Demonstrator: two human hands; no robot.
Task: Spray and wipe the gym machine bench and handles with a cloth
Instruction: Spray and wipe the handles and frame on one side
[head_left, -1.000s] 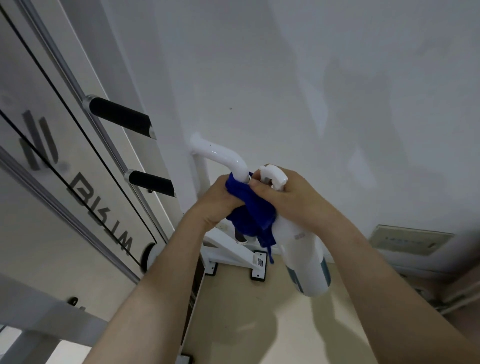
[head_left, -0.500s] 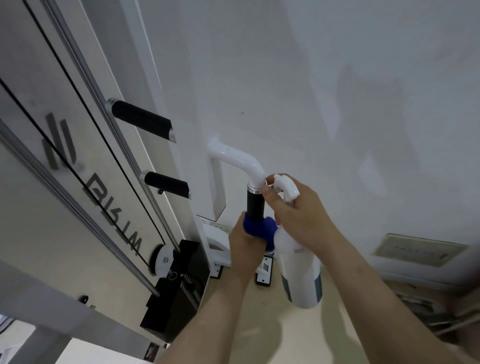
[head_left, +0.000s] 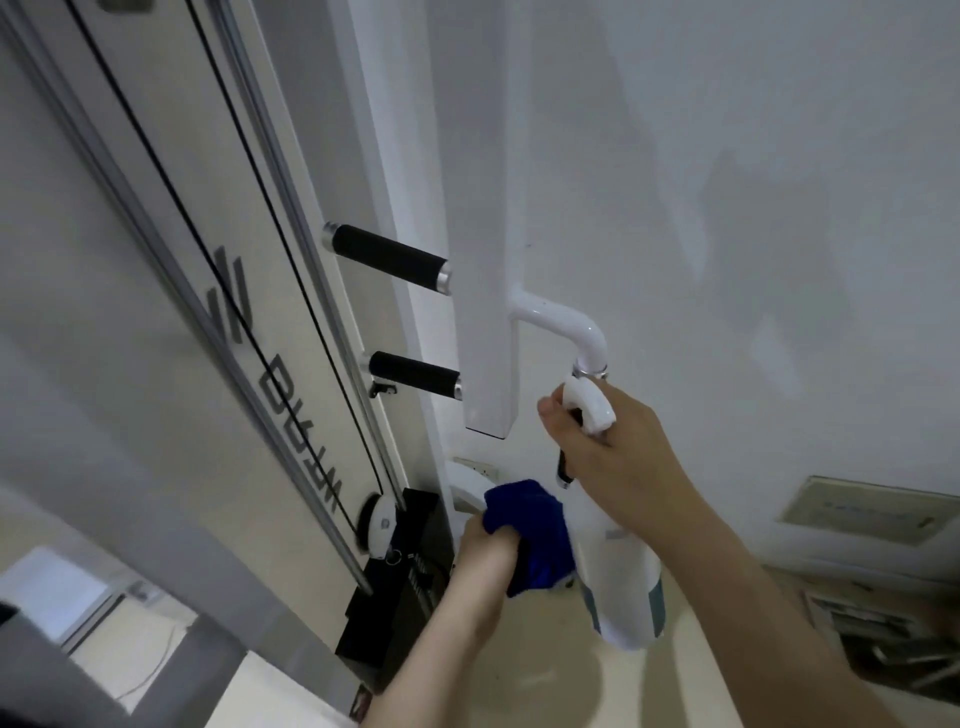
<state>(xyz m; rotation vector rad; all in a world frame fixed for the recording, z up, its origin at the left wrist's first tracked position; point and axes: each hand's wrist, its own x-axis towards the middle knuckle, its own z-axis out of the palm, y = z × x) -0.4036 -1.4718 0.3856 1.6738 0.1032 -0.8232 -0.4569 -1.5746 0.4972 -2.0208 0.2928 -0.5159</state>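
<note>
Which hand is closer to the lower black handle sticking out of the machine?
The right hand, holding the spray bottle, is beside the lower black handle. The left hand is further below.

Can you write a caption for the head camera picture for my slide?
Left hand grips a blue cloth; right hand holds a spray bottle by the gym machine's handle.

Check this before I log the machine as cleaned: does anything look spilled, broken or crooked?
Nothing stands out. The blue cloth is bunched in the left hand, the spray bottle is in the right hand, and no drips show.
</note>
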